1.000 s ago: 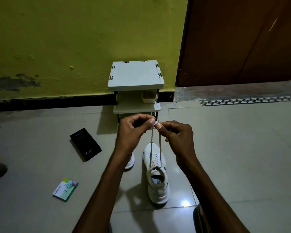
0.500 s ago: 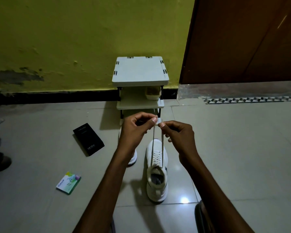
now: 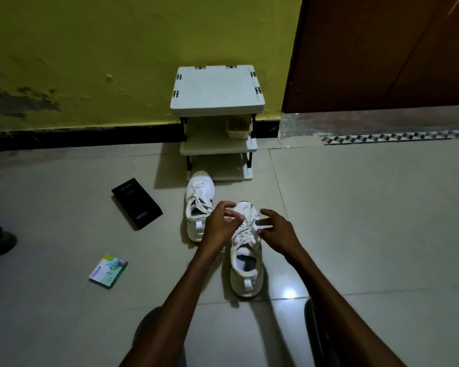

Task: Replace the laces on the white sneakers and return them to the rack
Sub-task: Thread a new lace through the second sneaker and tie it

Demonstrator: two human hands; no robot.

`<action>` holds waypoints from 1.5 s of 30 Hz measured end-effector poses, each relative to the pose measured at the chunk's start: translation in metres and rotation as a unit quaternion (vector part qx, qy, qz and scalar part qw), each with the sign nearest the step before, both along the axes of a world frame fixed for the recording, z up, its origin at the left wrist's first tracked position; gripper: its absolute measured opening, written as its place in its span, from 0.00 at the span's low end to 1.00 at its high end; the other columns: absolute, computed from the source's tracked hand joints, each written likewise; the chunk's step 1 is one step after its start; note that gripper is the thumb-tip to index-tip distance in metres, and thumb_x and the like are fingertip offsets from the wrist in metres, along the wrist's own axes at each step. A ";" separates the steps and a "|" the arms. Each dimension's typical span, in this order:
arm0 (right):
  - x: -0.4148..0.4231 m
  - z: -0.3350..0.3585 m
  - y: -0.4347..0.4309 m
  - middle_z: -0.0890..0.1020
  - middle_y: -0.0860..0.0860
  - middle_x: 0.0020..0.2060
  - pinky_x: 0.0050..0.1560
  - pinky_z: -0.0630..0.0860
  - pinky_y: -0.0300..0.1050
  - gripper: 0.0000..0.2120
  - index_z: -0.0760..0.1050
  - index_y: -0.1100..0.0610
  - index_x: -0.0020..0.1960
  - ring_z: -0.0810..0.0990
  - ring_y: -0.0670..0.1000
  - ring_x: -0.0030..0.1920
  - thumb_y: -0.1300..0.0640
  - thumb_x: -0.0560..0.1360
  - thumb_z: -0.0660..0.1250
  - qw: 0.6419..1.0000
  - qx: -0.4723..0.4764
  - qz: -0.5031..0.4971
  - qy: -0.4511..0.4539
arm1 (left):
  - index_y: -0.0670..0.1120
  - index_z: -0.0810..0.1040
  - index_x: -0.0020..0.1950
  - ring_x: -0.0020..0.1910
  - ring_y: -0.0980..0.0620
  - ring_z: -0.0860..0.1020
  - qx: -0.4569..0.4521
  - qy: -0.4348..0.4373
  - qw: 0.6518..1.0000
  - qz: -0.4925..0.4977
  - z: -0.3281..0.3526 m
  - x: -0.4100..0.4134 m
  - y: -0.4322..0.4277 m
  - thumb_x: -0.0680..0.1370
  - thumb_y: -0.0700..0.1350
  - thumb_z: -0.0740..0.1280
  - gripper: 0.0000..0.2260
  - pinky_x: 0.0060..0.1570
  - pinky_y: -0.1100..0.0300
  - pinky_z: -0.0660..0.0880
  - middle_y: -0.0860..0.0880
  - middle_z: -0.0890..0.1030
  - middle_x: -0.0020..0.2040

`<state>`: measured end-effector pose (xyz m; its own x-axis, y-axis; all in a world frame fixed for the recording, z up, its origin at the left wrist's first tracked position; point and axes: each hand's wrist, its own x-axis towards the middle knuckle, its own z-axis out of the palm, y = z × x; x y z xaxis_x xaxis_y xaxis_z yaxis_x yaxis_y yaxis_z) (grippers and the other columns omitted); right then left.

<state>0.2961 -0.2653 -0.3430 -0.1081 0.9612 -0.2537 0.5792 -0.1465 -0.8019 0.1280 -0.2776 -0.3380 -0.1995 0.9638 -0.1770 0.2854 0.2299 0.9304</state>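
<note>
A: Your near sneaker (image 3: 245, 247) stands toe-away on the floor (image 3: 355, 221) before the rack (image 3: 217, 88), laces (image 3: 245, 233) facing up where you can reach them.

B: Its mate (image 3: 198, 207) stands just beside it. Your right grip (image 3: 278, 233) spreads wide over the laces. Your left grip (image 3: 220, 226) curls loosely; I cannot tell whether it pinches one.

Before you, the tiled floor (image 3: 368, 221) carries a small white rack (image 3: 217, 88) against the wall. The far sneaker (image 3: 198, 205) lies just before it, the near sneaker (image 3: 245, 271) beside that. A black box (image 3: 137, 203) lies left, and what may be a card packet (image 3: 108, 270) closer in.
</note>
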 end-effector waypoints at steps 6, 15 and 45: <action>0.007 -0.027 -0.002 0.79 0.51 0.29 0.34 0.73 0.42 0.26 0.76 0.60 0.39 0.79 0.51 0.33 0.35 0.71 0.69 0.971 -0.065 -0.029 -0.229 | 0.41 0.79 0.49 0.45 0.46 0.81 -0.153 0.231 0.955 -0.106 -0.026 -0.004 -0.014 0.72 0.58 0.73 0.20 0.43 0.56 0.75 0.43 0.83 0.45; -0.018 -0.036 -0.015 0.84 0.48 0.36 0.43 0.78 0.43 0.05 0.81 0.53 0.37 0.82 0.48 0.40 0.55 0.72 0.71 0.999 0.021 -0.028 -0.036 | 0.44 0.82 0.41 0.38 0.52 0.80 -0.072 0.102 0.990 -0.067 -0.026 -0.003 -0.009 0.75 0.45 0.72 0.06 0.44 0.57 0.76 0.46 0.84 0.39; -0.024 -0.032 -0.012 0.72 0.49 0.23 0.33 0.68 0.42 0.17 0.70 0.55 0.27 0.69 0.45 0.27 0.55 0.72 0.70 0.997 0.033 -0.070 0.014 | 0.47 0.83 0.40 0.36 0.56 0.79 -0.025 0.126 0.979 -0.159 -0.034 -0.017 -0.003 0.75 0.42 0.71 0.04 0.43 0.58 0.75 0.52 0.83 0.35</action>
